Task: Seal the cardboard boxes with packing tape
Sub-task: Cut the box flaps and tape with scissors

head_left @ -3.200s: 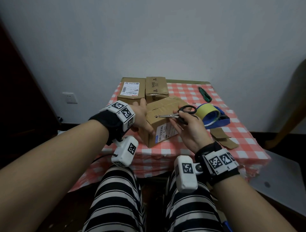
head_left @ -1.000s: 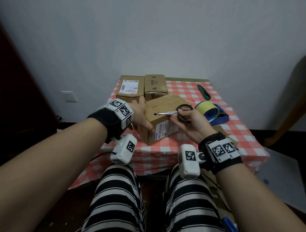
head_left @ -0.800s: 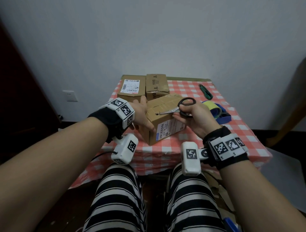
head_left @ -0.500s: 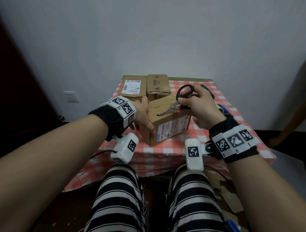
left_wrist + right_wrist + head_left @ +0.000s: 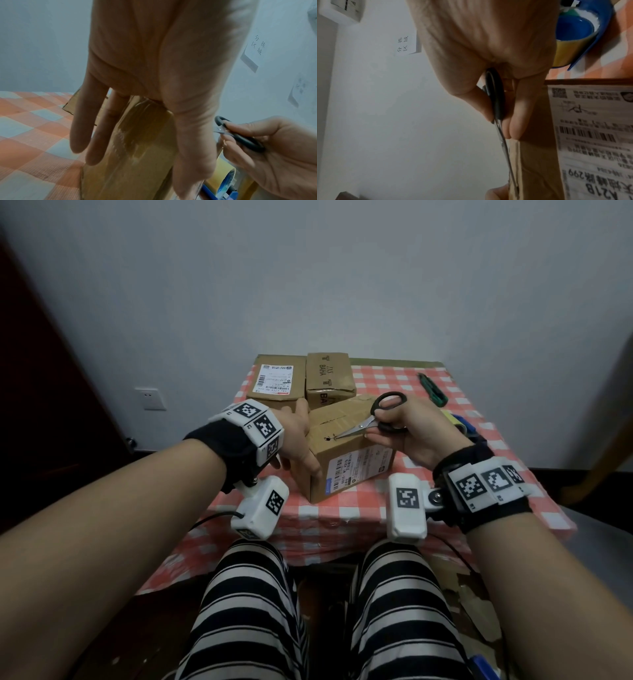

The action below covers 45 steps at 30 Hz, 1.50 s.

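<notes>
The near cardboard box (image 5: 346, 446) sits at the front of the table (image 5: 445, 484), turned at an angle, its printed label facing the person. A seam with a dark puncture runs along its top face, and the closed tips of the scissors (image 5: 370, 422) rest at that puncture. Half a second ago the scissors were lifted steeply above the box; they now lie lower and flatter along the seam. I judge this to be trimming or scoring at the tape line, not laying new tape, so sealing of this box looks unfinished.

The right hand (image 5: 411, 436) is clamped on the black scissor handles, thumb through the upper loop. The left hand (image 5: 298, 436) lies with straight fingers flat against the box's left side, bracing it; the left wrist view confirms the extended fingers over glossy tape on the cardboard.

Behind stand two more boxes, one labelled (image 5: 277, 381) and one printed BAHA (image 5: 329, 378), touching each other. The tape dispenser (image 5: 573, 35), blue with a yellow roll, lies to the right, mostly hidden behind the right hand. A green tool (image 5: 432, 389) lies near the far right edge.
</notes>
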{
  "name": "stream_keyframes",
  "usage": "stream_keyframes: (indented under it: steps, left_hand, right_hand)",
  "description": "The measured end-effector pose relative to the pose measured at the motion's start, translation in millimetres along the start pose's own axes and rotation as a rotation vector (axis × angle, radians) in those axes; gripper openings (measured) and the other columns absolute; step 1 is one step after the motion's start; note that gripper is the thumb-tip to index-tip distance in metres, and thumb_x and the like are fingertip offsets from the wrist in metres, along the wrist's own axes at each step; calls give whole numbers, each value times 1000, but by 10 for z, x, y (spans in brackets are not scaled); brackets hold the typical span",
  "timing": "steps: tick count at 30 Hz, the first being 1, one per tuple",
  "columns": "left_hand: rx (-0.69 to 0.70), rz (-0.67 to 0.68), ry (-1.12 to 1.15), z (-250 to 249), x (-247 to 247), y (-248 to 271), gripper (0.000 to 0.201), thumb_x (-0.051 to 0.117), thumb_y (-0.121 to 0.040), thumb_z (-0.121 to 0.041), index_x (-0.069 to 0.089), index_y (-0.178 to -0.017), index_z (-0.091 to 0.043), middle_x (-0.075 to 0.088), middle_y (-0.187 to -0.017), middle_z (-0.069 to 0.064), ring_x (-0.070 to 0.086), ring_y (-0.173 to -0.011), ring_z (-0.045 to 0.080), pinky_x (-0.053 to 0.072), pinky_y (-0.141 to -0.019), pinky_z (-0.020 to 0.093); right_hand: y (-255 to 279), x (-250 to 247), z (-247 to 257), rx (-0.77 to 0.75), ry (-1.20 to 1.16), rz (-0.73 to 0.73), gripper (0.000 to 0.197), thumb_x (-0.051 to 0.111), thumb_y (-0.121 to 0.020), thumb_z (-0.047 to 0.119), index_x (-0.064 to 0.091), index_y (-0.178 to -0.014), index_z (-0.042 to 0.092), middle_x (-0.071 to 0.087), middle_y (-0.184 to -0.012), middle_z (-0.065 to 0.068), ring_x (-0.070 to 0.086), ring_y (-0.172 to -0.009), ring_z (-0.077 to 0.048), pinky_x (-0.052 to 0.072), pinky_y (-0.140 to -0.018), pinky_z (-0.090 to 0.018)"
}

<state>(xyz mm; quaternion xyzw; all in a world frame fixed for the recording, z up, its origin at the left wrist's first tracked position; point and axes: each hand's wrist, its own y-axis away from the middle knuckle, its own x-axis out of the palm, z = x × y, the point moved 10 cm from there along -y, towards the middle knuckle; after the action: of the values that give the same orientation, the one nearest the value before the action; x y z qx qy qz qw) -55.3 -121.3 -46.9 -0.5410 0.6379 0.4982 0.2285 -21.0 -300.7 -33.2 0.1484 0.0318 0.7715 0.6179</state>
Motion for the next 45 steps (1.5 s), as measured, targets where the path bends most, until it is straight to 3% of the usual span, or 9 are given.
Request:
stream_keyframes:
  steps: [7, 19, 27, 30, 34, 37, 40, 42, 45]
  left_hand:
    - [-4, -9, 0, 2, 4, 3, 97, 91, -57, -27, 24, -127, -25, 39, -123, 10, 70, -82, 32, 61, -69, 47]
    - [-9, -19, -10, -6, -4, 31, 96, 91, -57, -28, 24, -127, -24, 38, -124, 11, 69, -85, 33, 61, -69, 46]
    - [-8, -36, -1, 8, -4, 68, 100, 90, -58, -33, 22, -130, -25, 36, -126, 10, 65, -92, 30, 61, -69, 45]
    - [-12, -30, 1, -1, -9, 89, 110, 90, -51, -45, 21, -134, -24, 39, -126, 9, 64, -94, 26, 61, -71, 43]
    - [-15, 36, -47, -23, -58, 166, 144, 73, -19, -80, 22, -140, -21, 53, -125, 9, 63, -101, 25, 58, -84, 42]
    - [13, 12, -36, -54, -167, 199, 114, 60, -42, -86, 48, -127, -12, 59, -125, 8, 60, -107, 29, 54, -91, 42]
    - [9, -57, 152, -8, -261, 125, 61, 55, -82, -66, 60, -112, -13, 63, -117, 7, 59, -104, 21, 51, -92, 36]
    - [-14, -77, 250, 47, -289, 89, 40, 60, -90, -46, 61, -107, -10, 65, -112, 12, 62, -94, 21, 54, -89, 37]
    - [-93, -5, 341, 112, -239, 149, 33, 68, -88, -31, 60, -102, -3, 69, -83, 15, 69, -69, 24, 60, -68, 33]
  right_hand:
    - [56, -56, -184, 73, -106, -73, 15, 47, -93, -9, 54, -85, 1, 56, -78, -16, 65, -66, -24, 61, -57, -30]
    - [94, -81, -395, 164, -286, -73, 14, 49, -93, -8, 57, -96, 3, 59, -88, -17, 67, -74, -24, 62, -64, -34]
    - [109, -106, -434, 199, -385, -79, 18, 52, -91, -8, 57, -107, -3, 64, -86, -19, 69, -74, -27, 61, -56, -33]
    - [130, -147, -403, 185, -378, -92, 11, 51, -91, -9, 58, -99, -5, 63, -85, -19, 67, -76, -27, 61, -58, -33]
    - [132, -241, -408, 163, -449, -117, 9, 50, -92, -8, 57, -95, -4, 62, -86, -19, 66, -76, -26, 62, -60, -35]
    - [103, -303, -446, 172, -409, -112, 14, 52, -91, -3, 57, -103, 2, 64, -88, -14, 68, -80, -25, 62, -66, -41]
    - [105, -273, -477, 211, -388, -75, 12, 52, -91, 0, 58, -100, 5, 64, -89, -12, 70, -92, -33, 60, -71, -52]
    - [106, -218, -435, 187, -433, -48, 11, 50, -93, -2, 56, -101, 3, 64, -88, -14, 66, -103, -42, 53, -80, -61]
    - [86, -142, -322, 101, -528, -16, 9, 48, -95, -3, 54, -102, 0, 62, -84, -14, 63, -108, -46, 42, -97, -66]
